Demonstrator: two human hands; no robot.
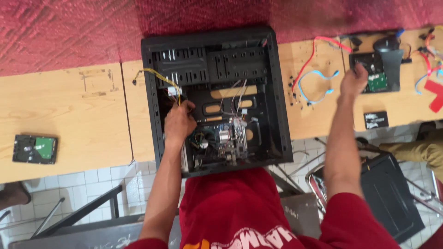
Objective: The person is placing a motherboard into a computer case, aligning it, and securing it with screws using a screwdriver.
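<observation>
An open black computer case [281, 92] lies on its side on the wooden table [69, 106], its motherboard [221, 140] and drive bays showing. My left hand [179, 121] is inside the case at its left wall, fingers closed around a bundle of yellow and red wires [171, 87]. My right hand [353, 82] reaches far to the right and rests on a hard drive [373, 77] lying board-up on the table; whether it grips the drive is unclear.
Another hard drive [34, 149] lies at the table's left. Blue [318, 85] and red [314, 55] data cables and small screws lie right of the case. A black side panel [392, 193] leans below right, near another person's leg [422, 150].
</observation>
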